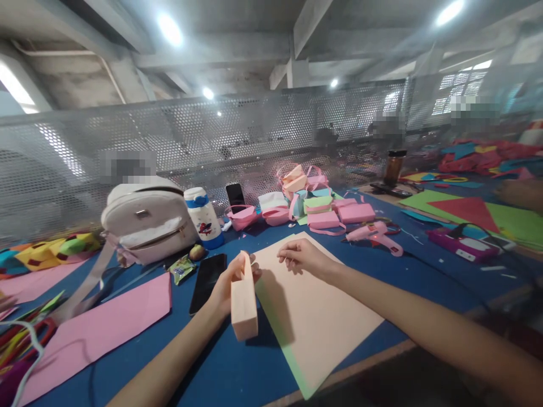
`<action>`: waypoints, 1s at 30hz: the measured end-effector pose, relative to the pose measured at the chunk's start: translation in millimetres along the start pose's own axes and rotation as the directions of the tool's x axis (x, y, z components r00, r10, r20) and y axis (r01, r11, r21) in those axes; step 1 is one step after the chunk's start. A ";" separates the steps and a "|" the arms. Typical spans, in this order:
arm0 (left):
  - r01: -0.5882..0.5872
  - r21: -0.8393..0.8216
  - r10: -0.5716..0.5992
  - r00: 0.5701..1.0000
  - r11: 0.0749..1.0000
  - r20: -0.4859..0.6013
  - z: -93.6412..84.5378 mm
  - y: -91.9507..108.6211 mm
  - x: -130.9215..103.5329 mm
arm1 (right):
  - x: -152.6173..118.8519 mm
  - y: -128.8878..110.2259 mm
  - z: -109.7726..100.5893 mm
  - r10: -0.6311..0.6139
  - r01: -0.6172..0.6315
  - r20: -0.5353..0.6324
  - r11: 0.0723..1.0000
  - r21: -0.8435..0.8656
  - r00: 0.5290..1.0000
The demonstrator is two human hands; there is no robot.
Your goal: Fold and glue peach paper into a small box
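Note:
My left hand [224, 284] is closed around a small peach paper bag [244, 310], a folded box with a thin strip handle rising from it. The bag is held up over the table, its closed end toward me. My right hand [302, 257] is over a large peach paper sheet [324, 308], fingers curled in with the thumb near them; whether anything small is between them cannot be seen. Beneath the peach sheet a green sheet [278, 333] shows along the left edge. Left of my left hand lies a black phone [207, 282].
A pink glue gun [375, 237] lies at right, its cord trailing off. Small finished paper bags [320, 212] stand behind. At left are a white backpack [146, 220], a bottle [203, 217], and pink paper [106, 333]. A purple device [462, 246] and a blurred co-worker's hand [521, 195] are at right.

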State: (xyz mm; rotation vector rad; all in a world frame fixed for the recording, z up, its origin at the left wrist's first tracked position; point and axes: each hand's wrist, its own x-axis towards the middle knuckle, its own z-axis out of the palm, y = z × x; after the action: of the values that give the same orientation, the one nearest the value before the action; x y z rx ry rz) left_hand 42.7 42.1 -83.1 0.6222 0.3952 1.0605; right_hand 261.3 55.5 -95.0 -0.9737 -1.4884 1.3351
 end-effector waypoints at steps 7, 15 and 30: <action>-0.014 0.012 0.014 1.000 1.000 -0.009 1.2 -1.0 -1.1 | 3.5 4.3 -0.6 0.017 -0.012 -0.046 0.994 0.106 0.999; -0.011 0.027 0.012 0.999 1.000 -0.031 -0.6 -1.5 -1.1 | -4.6 -6.1 4.7 -0.020 0.024 -0.040 0.992 0.125 0.999; -0.015 -0.004 0.015 0.999 1.000 -0.035 -4.4 -1.6 1.6 | -6.8 -8.8 5.4 0.015 -0.002 -0.092 0.990 0.139 0.996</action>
State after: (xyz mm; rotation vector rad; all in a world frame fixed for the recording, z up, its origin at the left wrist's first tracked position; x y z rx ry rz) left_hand 41.9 44.2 -87.6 0.6037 0.4191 1.0872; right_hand 258.3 46.5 -87.1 -0.9404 -1.3052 1.3623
